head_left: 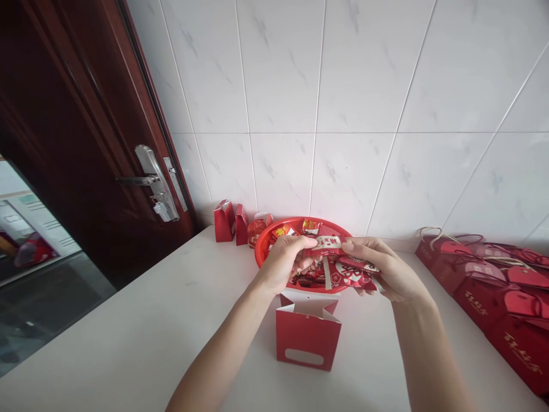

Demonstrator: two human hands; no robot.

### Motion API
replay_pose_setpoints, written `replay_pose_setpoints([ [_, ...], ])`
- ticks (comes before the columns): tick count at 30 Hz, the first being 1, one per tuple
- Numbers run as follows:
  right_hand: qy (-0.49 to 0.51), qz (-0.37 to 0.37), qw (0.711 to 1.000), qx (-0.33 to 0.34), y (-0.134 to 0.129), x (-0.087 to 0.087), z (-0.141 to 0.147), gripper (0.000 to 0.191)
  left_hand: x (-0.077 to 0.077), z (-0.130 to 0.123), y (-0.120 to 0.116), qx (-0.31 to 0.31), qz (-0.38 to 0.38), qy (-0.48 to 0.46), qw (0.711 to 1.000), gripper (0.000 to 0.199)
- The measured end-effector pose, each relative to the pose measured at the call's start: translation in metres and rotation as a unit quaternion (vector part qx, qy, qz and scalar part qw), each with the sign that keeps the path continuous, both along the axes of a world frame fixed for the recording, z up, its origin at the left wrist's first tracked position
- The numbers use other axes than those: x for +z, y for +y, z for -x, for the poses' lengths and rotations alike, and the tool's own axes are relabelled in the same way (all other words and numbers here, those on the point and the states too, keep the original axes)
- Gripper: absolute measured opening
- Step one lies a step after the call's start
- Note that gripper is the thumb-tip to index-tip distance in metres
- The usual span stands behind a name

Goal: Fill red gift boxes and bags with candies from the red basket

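Both hands are raised over the front of a red plastic basket (262, 236) with wrapped sweets in it. My left hand (286, 260) pinches one end of a red-and-white wrapped candy (328, 243). The thumb of my right hand (383, 264) touches that candy's other end, while its fingers are closed round several red candy packets (349, 276). Just below the hands, a red paper gift box (307, 337) stands upright on the white table with its top open. Part of the basket is hidden behind my hands.
Small red boxes (224, 222) stand by the tiled wall, left of the basket. Along the right edge are several red gift bags (476, 297) with cord handles. A dark red door (86, 114) with a metal handle is at the left of the white table (180, 320).
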State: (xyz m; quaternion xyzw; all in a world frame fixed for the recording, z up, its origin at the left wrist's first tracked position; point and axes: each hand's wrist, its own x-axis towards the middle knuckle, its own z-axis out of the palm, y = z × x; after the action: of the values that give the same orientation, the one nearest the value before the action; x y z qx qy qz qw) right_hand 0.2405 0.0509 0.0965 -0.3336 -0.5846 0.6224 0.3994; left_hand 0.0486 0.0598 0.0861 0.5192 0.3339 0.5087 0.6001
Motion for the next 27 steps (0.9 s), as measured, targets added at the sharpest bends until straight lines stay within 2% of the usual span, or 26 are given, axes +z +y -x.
replay_pose_setpoints([
  [5,0.007,0.016,1.000,0.014,0.0011,-0.0002,0.0015,0.042,-0.0001,0.0002,-0.0014,-0.023,-0.005,0.018,1.000,0.031],
  [11,0.012,0.029,0.999,0.032,0.0028,-0.0024,0.0027,0.040,-0.0020,0.0008,-0.0009,-0.051,-0.041,0.059,0.996,0.043],
  [27,0.026,0.045,0.998,0.040,0.0028,-0.0053,0.0045,0.038,-0.0027,0.0027,0.0003,-0.057,-0.020,0.053,0.997,0.041],
])
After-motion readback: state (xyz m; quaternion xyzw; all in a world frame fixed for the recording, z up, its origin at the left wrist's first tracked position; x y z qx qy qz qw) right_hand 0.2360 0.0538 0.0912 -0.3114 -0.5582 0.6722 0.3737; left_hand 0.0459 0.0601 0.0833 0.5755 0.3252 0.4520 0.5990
